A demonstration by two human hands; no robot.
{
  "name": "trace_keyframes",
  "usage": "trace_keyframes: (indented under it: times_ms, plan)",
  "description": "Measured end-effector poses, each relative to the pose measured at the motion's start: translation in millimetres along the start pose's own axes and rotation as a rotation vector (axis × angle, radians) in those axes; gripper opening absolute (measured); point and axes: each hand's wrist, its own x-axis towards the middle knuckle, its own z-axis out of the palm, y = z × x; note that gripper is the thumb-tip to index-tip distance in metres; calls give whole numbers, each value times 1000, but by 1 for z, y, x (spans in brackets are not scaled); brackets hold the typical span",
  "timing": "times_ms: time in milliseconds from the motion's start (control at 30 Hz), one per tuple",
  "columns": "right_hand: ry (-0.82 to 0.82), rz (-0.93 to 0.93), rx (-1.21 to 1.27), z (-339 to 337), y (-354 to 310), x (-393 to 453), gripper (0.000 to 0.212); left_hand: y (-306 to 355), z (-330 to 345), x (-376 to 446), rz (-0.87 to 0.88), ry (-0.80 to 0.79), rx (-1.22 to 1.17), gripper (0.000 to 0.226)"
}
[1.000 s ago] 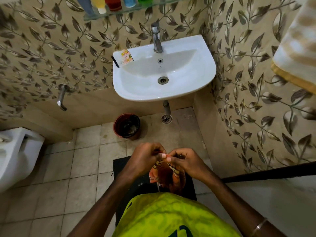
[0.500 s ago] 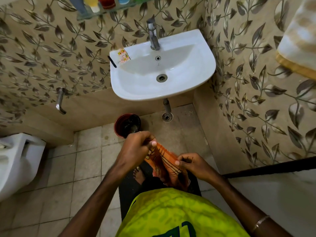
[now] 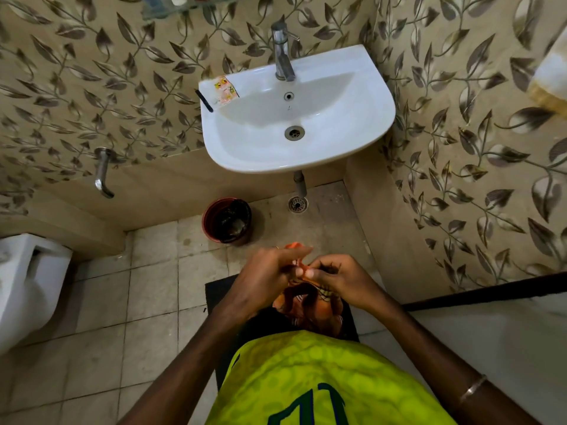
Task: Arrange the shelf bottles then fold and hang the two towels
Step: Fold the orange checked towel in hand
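Observation:
An orange patterned towel [image 3: 310, 305] hangs bunched in front of my waist, over the dark floor mat. My left hand [image 3: 270, 274] and my right hand [image 3: 337, 279] meet at its top edge, and both pinch the cloth between thumb and fingers. A second towel, white with yellow stripes [image 3: 549, 78], hangs on the wall at the far right edge. The glass shelf [image 3: 171, 7] shows only its lower edge at the top, with the bottles almost cut off.
A white sink [image 3: 380, 124] with a steel tap [image 3: 283, 56] juts from the leaf-patterned wall. Beneath it stand a red bin [image 3: 227, 220] and a floor drain [image 3: 297, 204]. A white toilet [image 3: 27, 283] is at the left, a wall spout [image 3: 102, 174] beside it.
My hands spread apart along the towel's edge half a second ago and have now come back together at its top. The view has tilted down, cutting the shelf off.

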Motion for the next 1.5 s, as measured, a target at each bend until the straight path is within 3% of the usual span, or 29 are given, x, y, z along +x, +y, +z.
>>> trace_keyframes:
  times_ms: [100, 200, 367, 567, 733, 933, 1000, 1067, 1167, 1333, 1500]
  plan:
    - [-12, -12, -17, 3, -7, 0, 8, -2, 0, -2, 11, -68, -66, 38]
    - [-22, -26, -28, 5, -11, -3, 20, -8, 0, -3, -84, -98, -116, 26]
    - [-48, -15, -31, 6, -11, -8, 7, -9, -1, -5, -111, -57, -54, 3]
    - [-35, 1, 17, 4, 0, -16, 19, -6, -1, -14, -73, -25, -53, 6]
    - [-65, 52, 33, 3, 18, -20, 6, -6, -9, -19, -98, 22, -82, 3]
    - [1, 67, 7, 2, 35, -27, 8, -17, -13, -17, -184, 83, -6, 2]
    - [5, 65, -34, 4, 33, -27, 11, -21, -8, -14, -220, 111, 38, 11]
    - [4, 62, -53, 5, 29, -27, 12, -22, -1, -12, -229, 121, 87, 39]
    - [5, 58, -50, 6, 24, -27, 15, -19, 10, -13, -143, 95, 100, 62]
    - [4, 17, -51, 6, 15, -25, 15, -5, 24, -14, -1, -55, 44, 44]
    - [-10, 17, -68, 5, 14, -27, 27, -6, 26, -11, -78, -52, -37, 14]
